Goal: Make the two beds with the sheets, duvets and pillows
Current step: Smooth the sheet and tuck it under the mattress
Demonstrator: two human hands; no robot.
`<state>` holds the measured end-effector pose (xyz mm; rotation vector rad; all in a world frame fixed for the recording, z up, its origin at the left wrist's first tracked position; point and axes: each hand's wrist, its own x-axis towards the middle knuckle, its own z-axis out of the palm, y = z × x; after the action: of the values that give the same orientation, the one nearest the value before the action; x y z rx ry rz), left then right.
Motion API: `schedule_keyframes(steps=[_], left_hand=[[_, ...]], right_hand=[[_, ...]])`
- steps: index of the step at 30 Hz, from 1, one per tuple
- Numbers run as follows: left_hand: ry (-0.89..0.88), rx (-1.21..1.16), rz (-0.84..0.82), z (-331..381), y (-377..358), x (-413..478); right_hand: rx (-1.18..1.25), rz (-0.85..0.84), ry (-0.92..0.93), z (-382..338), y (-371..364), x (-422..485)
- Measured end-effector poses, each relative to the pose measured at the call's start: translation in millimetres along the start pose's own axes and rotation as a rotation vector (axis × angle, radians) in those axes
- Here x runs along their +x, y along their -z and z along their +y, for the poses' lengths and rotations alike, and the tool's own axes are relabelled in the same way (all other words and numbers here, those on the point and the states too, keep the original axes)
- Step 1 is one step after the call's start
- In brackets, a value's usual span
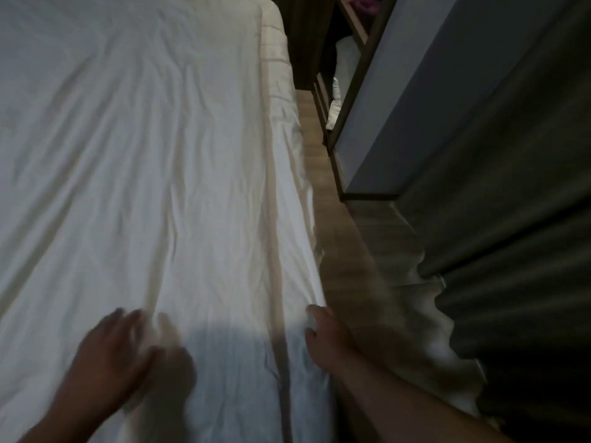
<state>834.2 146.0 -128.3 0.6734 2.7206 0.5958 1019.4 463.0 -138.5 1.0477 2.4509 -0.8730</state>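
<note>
Your left hand [118, 346] lay spread and released on the wrinkled white sheet [144, 139], blurred by motion. Your right hand [319, 329] grasped the sheet's hanging edge at the right side of the bed [275, 59], which the sheet covered. A narrow strip of floor [348, 251] ran alongside, hemmed in by a dark curtain [511, 282] and a wooden frame [358, 75] holding white bedding [343, 55].

A dim bedroom.
A bed [275, 63] under a white sheet [144, 155] fills the left; dark curtains [511, 282] hang right, over wood-look floor [345, 276].
</note>
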Motion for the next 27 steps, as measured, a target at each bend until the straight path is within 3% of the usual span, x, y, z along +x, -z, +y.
schedule_keyframes(steps=[4,10,13,17,21,23,25,27], left_hand=[[-0.362,0.099,-0.155,128.6,-55.8,62.3],[-0.098,0.419,-0.208,188.5,-134.1,120.7],[-0.013,0.412,-0.091,192.1,-154.5,122.3],[0.012,0.41,-0.038,188.1,-165.8,125.1],[0.004,0.424,-0.068,183.0,-164.4,125.0],[0.003,0.403,-0.048,181.8,-164.5,124.9],[-0.01,0.397,-0.015,180.1,-165.3,125.0],[-0.032,0.391,0.007,176.2,-167.4,124.1]], right_hand=[[0.204,0.018,-0.061,14.2,16.8,71.8],[0.388,0.024,-0.025,14.4,28.4,162.7],[0.427,0.023,-0.066,19.5,34.4,193.9],[0.389,0.02,-0.018,31.7,50.8,215.2],[0.356,0.053,-0.159,72.9,66.3,228.7],[0.283,-0.042,-0.161,81.8,69.1,236.5],[0.229,-0.131,-0.136,63.0,73.9,242.0],[0.145,-0.073,-0.026,31.9,84.8,248.1]])
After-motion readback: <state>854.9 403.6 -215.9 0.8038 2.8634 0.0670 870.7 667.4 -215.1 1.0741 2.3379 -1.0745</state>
